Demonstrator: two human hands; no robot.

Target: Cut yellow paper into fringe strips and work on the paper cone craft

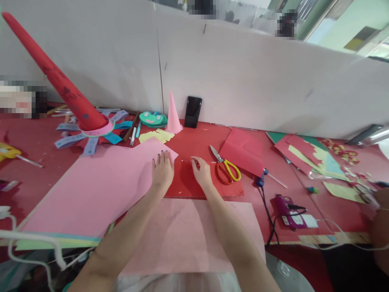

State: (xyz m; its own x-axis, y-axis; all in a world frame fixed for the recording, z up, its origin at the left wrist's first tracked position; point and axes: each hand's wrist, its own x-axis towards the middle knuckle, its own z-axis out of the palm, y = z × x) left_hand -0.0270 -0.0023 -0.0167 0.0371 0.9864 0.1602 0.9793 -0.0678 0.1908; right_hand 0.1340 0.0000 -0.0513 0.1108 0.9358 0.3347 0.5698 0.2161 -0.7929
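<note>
My left hand (163,169) lies flat with its fingers stretched, at the right edge of a large pink paper sheet (100,182) and beside a red paper sheet (185,184). Over the red sheet, my right hand (202,173) has its fingers curled inward, thumb near the fingertips. Whatever they pinch, if anything, is too small to make out. Right of that hand, a pair of scissors (216,154) rests partly on the red sheet, blades pointing away from me. A second pink sheet (194,235) spreads under my forearms at the near edge.
Behind my hands stand a pink paper cone (172,115) and a black phone (193,112) against the grey partition (258,73). A tall red cone (67,85) leans at left. On the right lie red paper (243,150), a cabled purple box (287,211) and paper scraps (343,192).
</note>
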